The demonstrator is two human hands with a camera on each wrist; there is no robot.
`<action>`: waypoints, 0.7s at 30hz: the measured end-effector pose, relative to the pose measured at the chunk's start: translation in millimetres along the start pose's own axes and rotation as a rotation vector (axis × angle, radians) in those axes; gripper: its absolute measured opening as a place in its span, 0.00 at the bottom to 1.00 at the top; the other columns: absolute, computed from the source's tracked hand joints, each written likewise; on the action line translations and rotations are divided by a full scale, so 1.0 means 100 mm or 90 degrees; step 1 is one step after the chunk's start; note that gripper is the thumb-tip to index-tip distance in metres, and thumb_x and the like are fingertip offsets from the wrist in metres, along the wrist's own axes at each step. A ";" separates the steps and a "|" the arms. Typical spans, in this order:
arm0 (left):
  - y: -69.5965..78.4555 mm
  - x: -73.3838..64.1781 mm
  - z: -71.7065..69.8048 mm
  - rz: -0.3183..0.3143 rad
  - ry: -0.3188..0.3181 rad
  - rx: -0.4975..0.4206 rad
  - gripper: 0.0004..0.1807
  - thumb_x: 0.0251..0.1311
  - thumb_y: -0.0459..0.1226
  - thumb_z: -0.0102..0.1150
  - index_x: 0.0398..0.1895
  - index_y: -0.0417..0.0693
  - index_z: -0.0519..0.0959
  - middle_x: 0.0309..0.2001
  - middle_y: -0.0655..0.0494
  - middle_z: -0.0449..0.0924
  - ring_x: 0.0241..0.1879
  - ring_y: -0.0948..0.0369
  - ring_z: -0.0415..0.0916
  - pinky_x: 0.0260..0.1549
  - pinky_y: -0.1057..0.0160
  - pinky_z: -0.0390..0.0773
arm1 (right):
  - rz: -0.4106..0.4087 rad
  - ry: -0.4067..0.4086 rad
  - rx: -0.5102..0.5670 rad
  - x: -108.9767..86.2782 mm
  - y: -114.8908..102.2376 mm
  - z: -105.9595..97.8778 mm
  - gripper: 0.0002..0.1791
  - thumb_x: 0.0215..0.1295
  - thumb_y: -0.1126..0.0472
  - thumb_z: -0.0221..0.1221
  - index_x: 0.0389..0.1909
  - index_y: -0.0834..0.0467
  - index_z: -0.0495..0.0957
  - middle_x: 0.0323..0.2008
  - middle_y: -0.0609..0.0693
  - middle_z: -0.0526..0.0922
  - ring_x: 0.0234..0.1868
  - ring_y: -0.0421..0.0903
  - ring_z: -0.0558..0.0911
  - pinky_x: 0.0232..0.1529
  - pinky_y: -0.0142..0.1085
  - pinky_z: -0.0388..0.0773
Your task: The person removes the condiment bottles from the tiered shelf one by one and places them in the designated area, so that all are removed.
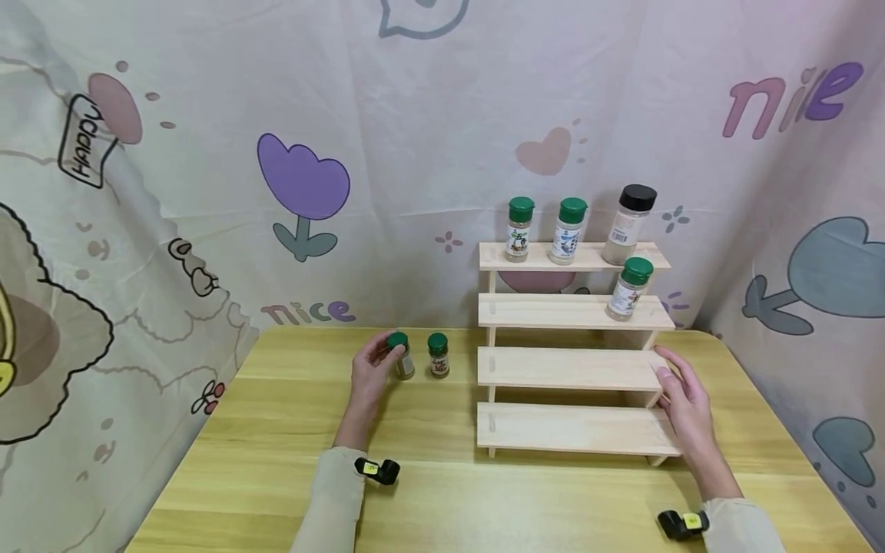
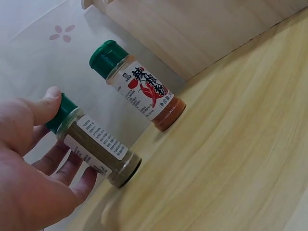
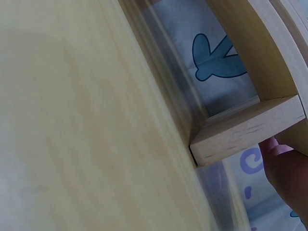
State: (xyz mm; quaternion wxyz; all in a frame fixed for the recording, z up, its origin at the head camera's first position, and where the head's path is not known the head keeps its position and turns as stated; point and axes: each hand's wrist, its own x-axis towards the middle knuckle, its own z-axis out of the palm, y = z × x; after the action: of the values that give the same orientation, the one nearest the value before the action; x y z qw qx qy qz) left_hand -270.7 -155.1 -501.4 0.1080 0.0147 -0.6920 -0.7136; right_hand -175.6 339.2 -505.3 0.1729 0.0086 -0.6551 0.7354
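Observation:
My left hand [image 1: 371,372] pinches a spice jar [image 2: 96,149] of brown powder by its green cap, thumb on one side and fingers round the other. Whether its base touches the table cannot be told. Just right of it, a second green-capped jar [image 2: 144,91] with reddish powder and a chili label stands upright. At the right end of a four-step wooden rack [image 1: 567,367], my right hand [image 1: 691,403] grips the edge of a shelf. In the right wrist view, only part of that hand [image 3: 288,173] shows beside the rack's wooden end.
On the rack's top step stand two green-capped jars [image 1: 518,230] [image 1: 568,232] and a taller black-capped jar [image 1: 625,226]. Another green-capped jar [image 1: 628,292] is at the right of the second step. A printed cloth [image 1: 415,138] hangs behind the wooden table [image 1: 276,461].

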 end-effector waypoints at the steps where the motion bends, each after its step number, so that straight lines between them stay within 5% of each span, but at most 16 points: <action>1: 0.00 0.00 0.00 0.003 0.002 0.000 0.20 0.66 0.31 0.67 0.60 0.36 0.80 0.58 0.39 0.78 0.54 0.53 0.75 0.50 0.75 0.77 | 0.000 0.000 0.000 0.00 0.00 0.00 0.24 0.81 0.59 0.51 0.74 0.55 0.68 0.55 0.39 0.80 0.50 0.32 0.81 0.44 0.25 0.82; 16: 0.06 -0.04 -0.02 0.010 -0.016 0.012 0.22 0.65 0.29 0.67 0.62 0.34 0.78 0.61 0.37 0.76 0.59 0.45 0.75 0.50 0.75 0.77 | 0.011 0.010 -0.003 -0.02 0.01 0.00 0.24 0.81 0.59 0.50 0.74 0.55 0.67 0.58 0.38 0.76 0.51 0.31 0.80 0.43 0.24 0.81; 21: 0.13 -0.04 -0.07 0.042 -0.034 0.011 0.23 0.66 0.30 0.67 0.63 0.34 0.77 0.62 0.36 0.75 0.62 0.43 0.73 0.50 0.75 0.77 | 0.009 0.008 -0.009 -0.02 0.01 0.00 0.24 0.81 0.58 0.51 0.74 0.54 0.68 0.57 0.39 0.77 0.50 0.31 0.80 0.44 0.25 0.81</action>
State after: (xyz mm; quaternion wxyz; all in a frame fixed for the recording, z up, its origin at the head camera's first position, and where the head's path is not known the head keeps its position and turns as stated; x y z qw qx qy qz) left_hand -263.4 -161.2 -489.0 0.1132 -0.0264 -0.7007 -0.7039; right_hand -174.4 338.7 -506.4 0.1716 -0.0019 -0.6592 0.7321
